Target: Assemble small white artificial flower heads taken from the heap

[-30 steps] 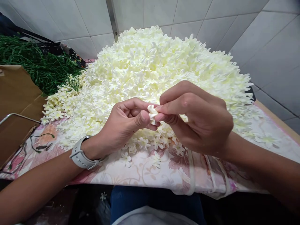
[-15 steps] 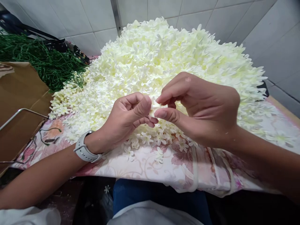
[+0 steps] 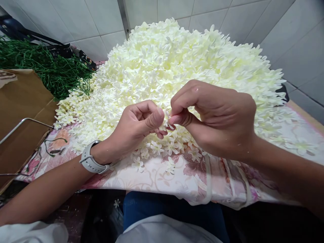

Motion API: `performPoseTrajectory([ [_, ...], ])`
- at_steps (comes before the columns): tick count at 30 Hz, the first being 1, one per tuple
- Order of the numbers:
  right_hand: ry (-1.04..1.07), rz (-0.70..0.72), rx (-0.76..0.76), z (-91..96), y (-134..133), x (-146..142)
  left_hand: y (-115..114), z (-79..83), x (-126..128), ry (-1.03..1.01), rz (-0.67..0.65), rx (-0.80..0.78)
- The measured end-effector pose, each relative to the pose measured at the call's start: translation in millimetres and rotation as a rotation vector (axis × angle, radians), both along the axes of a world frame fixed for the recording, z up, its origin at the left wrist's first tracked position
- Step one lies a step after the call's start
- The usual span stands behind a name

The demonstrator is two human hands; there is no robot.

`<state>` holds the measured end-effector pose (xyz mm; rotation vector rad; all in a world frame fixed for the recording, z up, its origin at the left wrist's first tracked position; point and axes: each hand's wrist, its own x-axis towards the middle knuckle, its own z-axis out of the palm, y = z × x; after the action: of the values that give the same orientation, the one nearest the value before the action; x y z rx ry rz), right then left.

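Note:
My left hand (image 3: 140, 126), with a pale watch at its wrist, pinches a small white artificial flower (image 3: 165, 120) between thumb and fingers. From the other side my right hand (image 3: 212, 116) has its thumb and index fingertips closed together at the petals of the same flower. Fingers cover part of the flower, so its full shape is hidden. Both hands are raised in front of a large pile of cream-white artificial flowers (image 3: 162, 64) on a floral tablecloth (image 3: 152, 180).
Green plastic stems (image 3: 48, 67) lie in a heap at the back left. Before them stands a brown cardboard box (image 3: 27, 101) with a bent metal wire (image 3: 25, 121). Loose flowers (image 3: 138, 164) lie near the table's front edge. A tiled wall (image 3: 106, 17) closes off the back.
My right thumb and index fingertips have closed together at the flower, where they were apart before. My left hand has hardly moved.

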<state>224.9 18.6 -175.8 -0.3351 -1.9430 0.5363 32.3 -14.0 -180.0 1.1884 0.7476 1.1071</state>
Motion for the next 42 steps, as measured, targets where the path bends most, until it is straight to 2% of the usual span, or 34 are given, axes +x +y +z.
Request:
performPoseTrajectory([
  [8, 0.067, 0.028, -0.083, 1.4, 0, -3, -2, 8.6, 2, -0.074, 0.041, -0.094],
  [13, 0.221, 0.119, -0.251, 3.8, 2, -4, -2, 12.5, 3, -0.103, 0.076, -0.123],
  [17, 0.277, 0.178, -0.464, 4.5, 6, -3, 1, 12.0, 3, -0.098, 0.165, -0.148],
  [22, 0.291, 0.16, -0.632, 1.9, 11, -2, 1, 11.1, 3, -0.033, 0.216, -0.057],
  [27, 0.298, 0.192, -0.671, 4.2, 8, -5, -3, 8.7, 2, 0.016, 0.184, 0.037],
  [33, 0.306, 0.243, -0.695, 5.6, 5, -5, 0, 2.4, -1, 0.102, 0.167, 0.265],
  [42, 0.26, 0.286, -0.671, -1.0, 4, -7, 0, 0.4, -2, 0.122, 0.157, 0.265],
])
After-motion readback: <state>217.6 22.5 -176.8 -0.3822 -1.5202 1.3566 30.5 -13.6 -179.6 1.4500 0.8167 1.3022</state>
